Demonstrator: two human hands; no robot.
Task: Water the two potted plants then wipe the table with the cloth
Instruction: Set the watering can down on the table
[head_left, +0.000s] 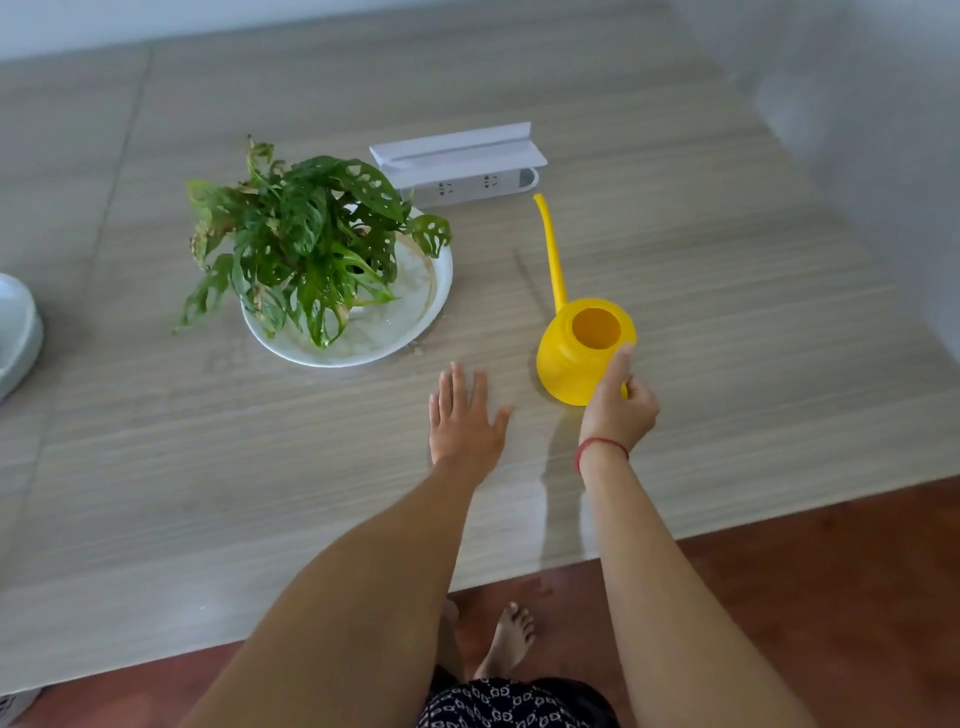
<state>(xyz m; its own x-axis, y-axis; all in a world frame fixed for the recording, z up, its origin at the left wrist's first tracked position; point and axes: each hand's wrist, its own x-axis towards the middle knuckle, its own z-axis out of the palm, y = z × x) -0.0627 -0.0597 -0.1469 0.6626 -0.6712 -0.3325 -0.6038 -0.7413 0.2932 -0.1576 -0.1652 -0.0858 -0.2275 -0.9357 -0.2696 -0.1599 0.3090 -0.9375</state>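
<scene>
A yellow watering can (576, 358) with a long thin spout stands upright on the wooden table (208, 467), right of centre. My right hand (618, 402) grips its handle at the near side, thumb against the rim. My left hand (465, 415) lies flat on the table with fingers spread, holding nothing, just left of the can. A leafy green potted plant (306, 234) sits in a white saucer (410, 317) further left and back; its pot is hidden under the leaves. Only one plant shows, and I see no cloth.
A white power strip (483, 184) lies behind the plant under a folded white paper piece (457, 148). A white dish edge (15, 332) shows at the far left. The table's near edge runs diagonally above a red-brown floor (831, 571), where bare feet stand.
</scene>
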